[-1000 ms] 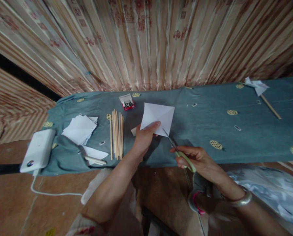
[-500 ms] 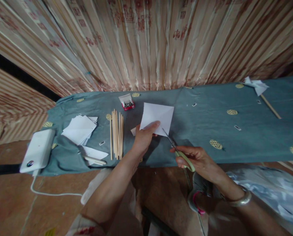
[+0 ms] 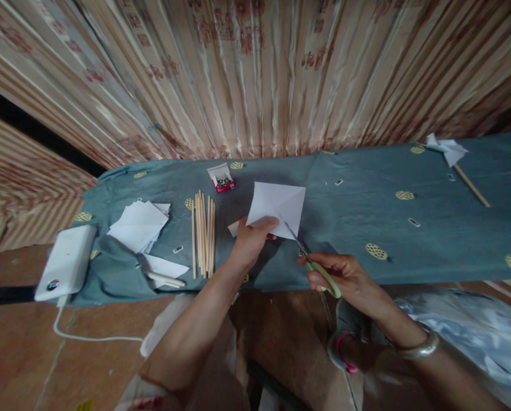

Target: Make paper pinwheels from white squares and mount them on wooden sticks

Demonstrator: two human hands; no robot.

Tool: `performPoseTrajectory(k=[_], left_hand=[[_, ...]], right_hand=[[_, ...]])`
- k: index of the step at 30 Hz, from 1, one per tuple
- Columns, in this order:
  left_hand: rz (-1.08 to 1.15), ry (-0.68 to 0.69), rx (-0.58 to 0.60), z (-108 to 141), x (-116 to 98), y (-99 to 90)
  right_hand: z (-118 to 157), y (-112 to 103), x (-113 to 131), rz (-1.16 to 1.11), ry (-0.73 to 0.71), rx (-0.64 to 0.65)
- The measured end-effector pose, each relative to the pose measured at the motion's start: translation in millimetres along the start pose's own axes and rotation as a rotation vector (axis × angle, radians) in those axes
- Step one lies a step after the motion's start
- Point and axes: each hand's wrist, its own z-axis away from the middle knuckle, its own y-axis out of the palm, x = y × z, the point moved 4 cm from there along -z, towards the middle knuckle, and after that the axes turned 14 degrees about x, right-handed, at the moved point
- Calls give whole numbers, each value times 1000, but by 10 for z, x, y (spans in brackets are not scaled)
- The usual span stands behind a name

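Paper (image 3: 280, 201) partly behind left hand (image 3: 250, 240)

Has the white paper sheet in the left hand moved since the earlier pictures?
Yes, slightly: the paper sheet has shifted right and toward the person, a little farther from the red box, which sits where it was.

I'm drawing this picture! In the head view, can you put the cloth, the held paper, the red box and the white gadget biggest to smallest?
1. Cloth
2. Held paper and white gadget: too alike to rank
3. Red box
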Motion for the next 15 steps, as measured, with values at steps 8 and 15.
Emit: performPoseTrajectory(k=[8,15], left_hand=[[-3,7,42,4,15,14],[5,-1,32,5,24,11]], right_hand=[[-8,18,10,-47,7,-10],[-2,18,15,-42,27,-34]])
